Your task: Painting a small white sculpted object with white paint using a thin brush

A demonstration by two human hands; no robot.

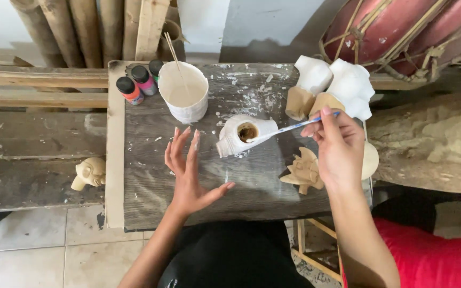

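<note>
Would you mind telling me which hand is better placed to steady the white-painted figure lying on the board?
Probably the left hand: it hovers open and empty just beside the white figure, fingers spread toward it. The right hand is busy gripping the brush, whose tip rests at the figure's hollow.

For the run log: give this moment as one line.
right hand: holds thin paintbrush | left hand: open, hovering | white-painted carved figure: on grey wooden board
</note>
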